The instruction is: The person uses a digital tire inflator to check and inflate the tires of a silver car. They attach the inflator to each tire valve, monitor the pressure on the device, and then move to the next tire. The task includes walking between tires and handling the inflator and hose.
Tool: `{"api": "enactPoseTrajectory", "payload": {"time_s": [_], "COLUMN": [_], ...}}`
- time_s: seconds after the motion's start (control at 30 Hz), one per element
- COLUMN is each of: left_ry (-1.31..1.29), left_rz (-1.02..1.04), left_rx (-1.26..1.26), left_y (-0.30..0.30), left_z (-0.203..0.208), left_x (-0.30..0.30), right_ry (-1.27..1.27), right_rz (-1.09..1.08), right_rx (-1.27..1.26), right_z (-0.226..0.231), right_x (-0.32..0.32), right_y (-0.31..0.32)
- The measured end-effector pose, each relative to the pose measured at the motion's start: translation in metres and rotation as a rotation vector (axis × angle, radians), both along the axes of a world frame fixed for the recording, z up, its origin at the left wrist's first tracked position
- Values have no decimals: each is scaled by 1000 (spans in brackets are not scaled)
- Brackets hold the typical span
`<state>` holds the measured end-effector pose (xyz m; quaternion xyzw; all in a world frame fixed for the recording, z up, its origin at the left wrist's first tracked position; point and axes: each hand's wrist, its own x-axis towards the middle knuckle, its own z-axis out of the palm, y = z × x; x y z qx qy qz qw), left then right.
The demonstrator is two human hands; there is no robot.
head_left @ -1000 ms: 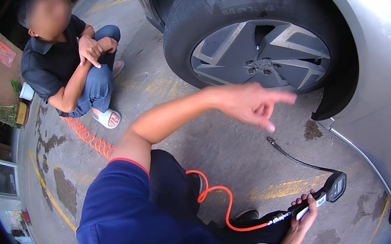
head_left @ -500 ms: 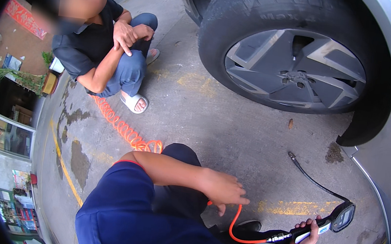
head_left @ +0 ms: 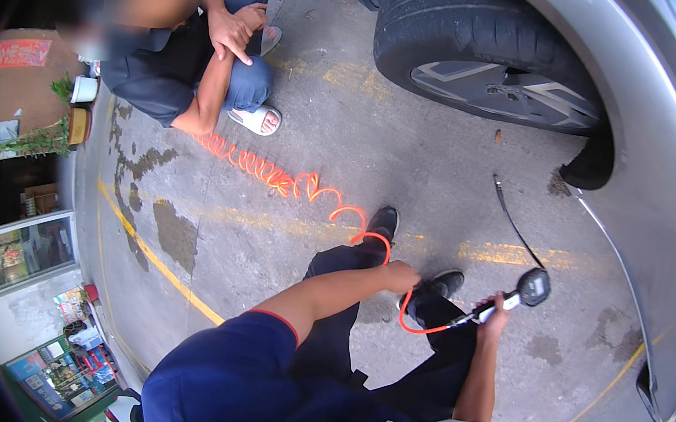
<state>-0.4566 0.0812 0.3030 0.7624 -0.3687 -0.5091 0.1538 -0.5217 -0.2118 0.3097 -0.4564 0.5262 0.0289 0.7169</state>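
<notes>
My left hand [head_left: 402,278] is closed around the orange coiled air hose [head_left: 343,214], whose loops trail away over the ground to the far left. From that hand the hose curves down and joins a metal fitting at the handle of a tyre inflator gauge [head_left: 533,286]. My right hand [head_left: 495,316] grips the inflator's handle, its round black gauge head pointing away from me. A thin black hose [head_left: 517,220] runs from the head to a metal tip that is not on the wheel. The car's tyre [head_left: 485,48] stands farther off, beyond that tip.
A person [head_left: 231,54] in dark clothes squats at the far left, arms crossed over the knees. The silver car body [head_left: 673,159] lines the right side. Potted plants [head_left: 78,126] and a shop window [head_left: 29,249] are at the left, on concrete with yellow lines [head_left: 156,252].
My view has risen and the wheel now shows from a steeper angle. The orange hose is stretched more toward my left hand. My right hand still holds the inflator.
</notes>
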Motion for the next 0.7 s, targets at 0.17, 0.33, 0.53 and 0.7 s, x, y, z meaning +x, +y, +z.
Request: {"api": "enactPoseTrajectory", "payload": {"time_s": [0.17, 0.33, 0.53, 0.7], "left_ry": [37, -10, 31, 24], "left_rz": [233, 614, 1012, 1241], "left_rx": [40, 56, 142, 126], "left_y": [59, 142, 230, 301], "left_z": [113, 258, 347, 391], "left_x": [-92, -167, -285, -373], "right_ry": [83, 17, -4, 21], "right_rz": [211, 394, 816, 987], "right_rx": [96, 220, 96, 116], "right_z": [108, 230, 287, 339], "right_x": [-71, -79, -94, -181], "right_y": [53, 137, 273, 416]}}
